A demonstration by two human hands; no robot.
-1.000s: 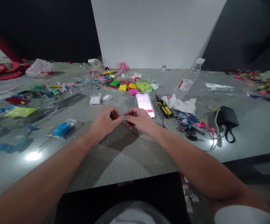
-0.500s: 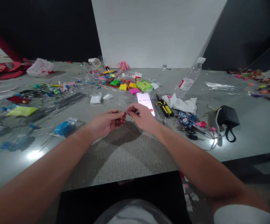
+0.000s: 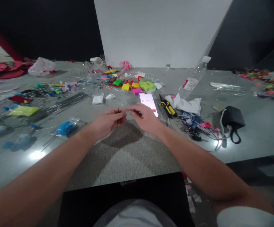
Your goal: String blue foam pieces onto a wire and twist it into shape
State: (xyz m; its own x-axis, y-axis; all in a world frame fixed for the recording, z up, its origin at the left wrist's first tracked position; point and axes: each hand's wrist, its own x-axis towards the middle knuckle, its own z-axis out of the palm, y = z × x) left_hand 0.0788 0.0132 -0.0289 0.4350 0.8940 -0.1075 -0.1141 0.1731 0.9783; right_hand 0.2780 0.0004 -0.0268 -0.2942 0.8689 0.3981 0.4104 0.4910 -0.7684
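Note:
My left hand [image 3: 106, 123] is above the mat, its thumb and fingers pinched together around something thin and small that I cannot make out. Facing it from the right is my right hand [image 3: 145, 117]. Its index finger reaches to the left fingertips, with the thumb close below and the other fingers curled. Whatever lies between its fingertips is too small to name. Just beyond the right hand lies a phone [image 3: 148, 101] showing a running timer. Yellow-and-black pliers [image 3: 168, 107] rest to its right.
A tilted plastic bottle [image 3: 193, 80], crumpled tissue [image 3: 191, 105], keys [image 3: 195, 134] and a black adapter [image 3: 232, 119] are at the right. Leftward lie a blue clay packet [image 3: 64, 128], a white packet [image 3: 97, 99] and bundled thin wires [image 3: 68, 104]. Coloured packets [image 3: 125, 86] sit behind.
The right index finger has straightened toward the left fingertips, and the right thumb shows a little apart from it. The thin loop seen below the right fingers no longer shows.

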